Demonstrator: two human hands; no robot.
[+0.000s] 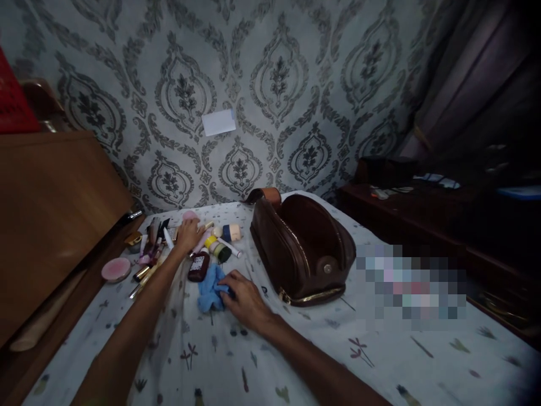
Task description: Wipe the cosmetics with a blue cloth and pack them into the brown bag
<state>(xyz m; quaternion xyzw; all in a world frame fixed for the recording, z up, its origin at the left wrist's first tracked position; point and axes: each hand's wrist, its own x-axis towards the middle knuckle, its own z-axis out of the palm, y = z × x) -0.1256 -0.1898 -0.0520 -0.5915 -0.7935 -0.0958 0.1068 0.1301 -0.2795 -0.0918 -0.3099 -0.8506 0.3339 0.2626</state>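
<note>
Head view: left of the open brown bag (302, 251), our right hand (245, 296) grips the blue cloth (210, 288). Farther left of the bag, our left hand (190, 234) reaches over the cosmetics (146, 254); we cannot tell its grip. The dark red bottle (198, 267) lies between bag and cosmetics, touching the cloth.

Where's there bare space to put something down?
Bare patterned sheet lies between the two forearms, nearer than the blue cloth, and in front of the brown bag. Crowded: around the left hand, among the cosmetics. Right of the bag is pixelated; can't tell.
</note>
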